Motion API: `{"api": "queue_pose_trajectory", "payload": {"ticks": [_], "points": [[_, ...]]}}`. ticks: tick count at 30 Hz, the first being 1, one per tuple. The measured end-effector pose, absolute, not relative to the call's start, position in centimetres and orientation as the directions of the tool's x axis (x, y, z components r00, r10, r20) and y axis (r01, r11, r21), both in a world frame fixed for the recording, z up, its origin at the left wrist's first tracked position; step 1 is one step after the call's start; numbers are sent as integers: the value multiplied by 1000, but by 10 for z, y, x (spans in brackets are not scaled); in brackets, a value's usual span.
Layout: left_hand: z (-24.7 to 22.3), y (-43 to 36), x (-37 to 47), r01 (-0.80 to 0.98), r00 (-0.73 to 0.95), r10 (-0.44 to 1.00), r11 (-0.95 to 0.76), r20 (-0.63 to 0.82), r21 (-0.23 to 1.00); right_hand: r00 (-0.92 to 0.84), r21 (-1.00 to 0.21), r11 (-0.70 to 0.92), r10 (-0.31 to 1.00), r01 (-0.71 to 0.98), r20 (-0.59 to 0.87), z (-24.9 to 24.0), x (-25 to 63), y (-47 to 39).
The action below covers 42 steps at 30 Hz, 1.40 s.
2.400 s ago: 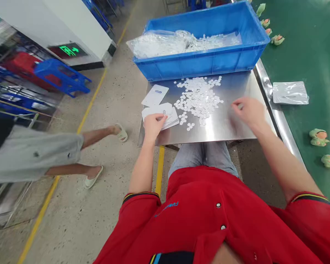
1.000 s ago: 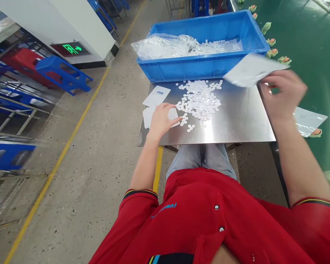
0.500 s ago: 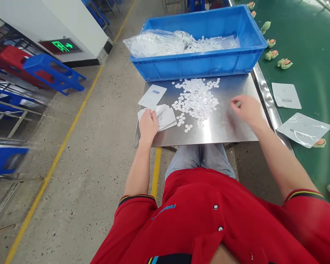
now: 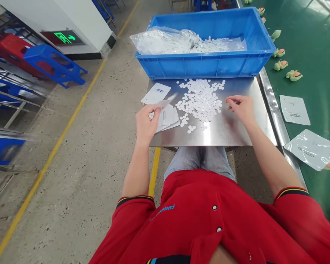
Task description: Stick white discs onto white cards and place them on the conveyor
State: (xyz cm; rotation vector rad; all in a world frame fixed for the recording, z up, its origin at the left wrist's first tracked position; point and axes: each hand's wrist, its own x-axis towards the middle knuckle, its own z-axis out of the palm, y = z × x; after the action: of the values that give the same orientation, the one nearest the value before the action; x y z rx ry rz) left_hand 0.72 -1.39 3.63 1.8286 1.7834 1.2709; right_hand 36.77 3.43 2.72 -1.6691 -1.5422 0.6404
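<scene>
My left hand [image 4: 147, 123] pinches a thin white pouch [image 4: 166, 102] between thumb and fingers, lifted and seen nearly edge-on. Under it lies a small stack of similar pouches [image 4: 169, 116] with a dark printed label. Another white pouch [image 4: 156, 94] lies flat just behind. My right hand [image 4: 242, 109] hovers over the metal table at the right of a spread heap of small white discs [image 4: 203, 102]. Its thumb and fingertips are drawn together; whatever they hold, if anything, is too small to make out.
A blue crate [image 4: 206, 66] with a clear bag [image 4: 165, 41] and loose discs stands at the table's [image 4: 236, 135] far end. Along the right runs a green conveyor belt [image 4: 319, 66] carrying two silvery pouches [image 4: 294, 110] and several green plush pieces [image 4: 293, 75].
My left hand has raised a pouch off the stack. My right hand has come slightly left, closer to the discs, its fingertips together. The plush pieces and pouches on the belt have shifted towards me.
</scene>
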Motion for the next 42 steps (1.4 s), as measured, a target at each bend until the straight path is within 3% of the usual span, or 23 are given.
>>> {"api": "queue_pose_trajectory", "payload": {"ticks": [7, 12, 17, 24, 35, 39, 42], "points": [[55, -24, 66, 486, -115, 938, -236, 329, 842, 20, -805, 346, 914, 481, 405, 79, 322, -14], [49, -27, 81, 464, -33, 946, -271, 322, 844, -168, -667, 474, 866, 575, 470, 73, 299, -28], [50, -31, 83, 433, 22, 941, -314, 338, 845, -227, -569, 482, 858, 666, 460, 63, 304, -25], [56, -30, 86, 394, 54, 962, -268, 269, 879, -198, -599, 508, 839, 618, 507, 66, 311, -23], [57, -30, 89, 383, 81, 957, -289, 279, 877, -178, -706, 441, 891, 553, 417, 76, 325, -22], [61, -25, 96, 377, 139, 948, -318, 286, 870, -278, -710, 438, 899, 551, 338, 87, 329, -19], [59, -14, 84, 444, 181, 929, -369, 321, 816, -130, -644, 413, 888, 644, 441, 102, 360, -12]]}}
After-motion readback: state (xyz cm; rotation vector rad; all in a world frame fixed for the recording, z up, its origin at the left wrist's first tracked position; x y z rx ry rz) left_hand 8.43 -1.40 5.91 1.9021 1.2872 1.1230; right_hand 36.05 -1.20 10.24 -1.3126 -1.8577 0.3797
